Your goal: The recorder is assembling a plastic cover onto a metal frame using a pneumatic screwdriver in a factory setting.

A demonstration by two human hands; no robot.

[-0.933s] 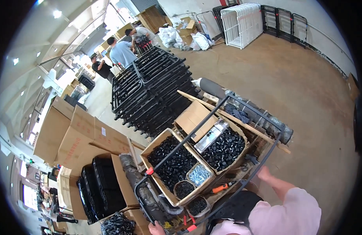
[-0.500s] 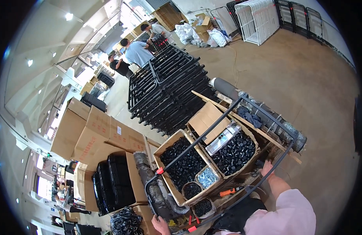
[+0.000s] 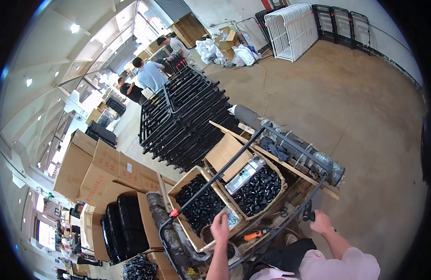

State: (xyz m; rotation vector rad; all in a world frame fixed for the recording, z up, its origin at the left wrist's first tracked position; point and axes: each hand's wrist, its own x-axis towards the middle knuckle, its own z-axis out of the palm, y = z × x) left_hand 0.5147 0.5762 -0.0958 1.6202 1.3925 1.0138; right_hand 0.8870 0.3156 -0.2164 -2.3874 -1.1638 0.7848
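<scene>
Bin (image 3: pixel 183 181): our left grip (image 3: pixel 220 227) over near edge, closure we cannot tell.
Black tool (image 3: pixel 309 211): our right grip (image 3: pixel 322 222) wrapped round it.

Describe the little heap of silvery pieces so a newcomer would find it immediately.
Start at the tall stack of black frames, then drop to the left of the two open bins below it. In its lower right corner, partly behind the left hand, sit the silvery pieces, shiny where the neighbouring parts are black.
</scene>
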